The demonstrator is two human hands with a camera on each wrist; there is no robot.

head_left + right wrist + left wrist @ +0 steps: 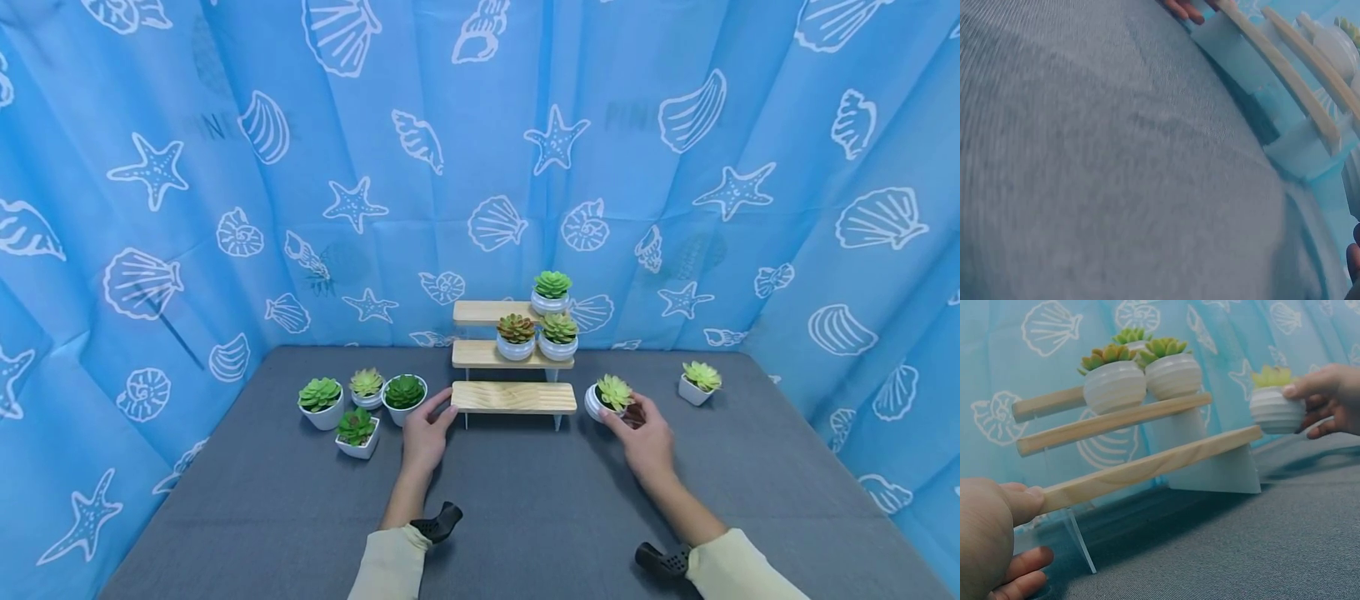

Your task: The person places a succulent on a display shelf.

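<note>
My right hand (647,435) grips a white ribbed pot with a pale green succulent (609,395), just off the right end of the lowest step. In the left wrist view this potted succulent (1275,409) hangs above the cloth, thumb on its rim. My left hand (426,437) pinches the left end of the bottom board of a three-step wooden display stand (513,397); the thumb (1025,501) lies against the board's end. A red-brown succulent (515,335) and a green one (558,336) stand on the middle step, another green succulent (552,292) on the top step's right end.
Left of the stand are several potted succulents, among them a dark green one (404,392) close to my left hand and one in a square pot (358,433). A small square-potted succulent (699,383) sits far right. A blue shell-print curtain (450,167) hangs behind the grey-covered table (525,517).
</note>
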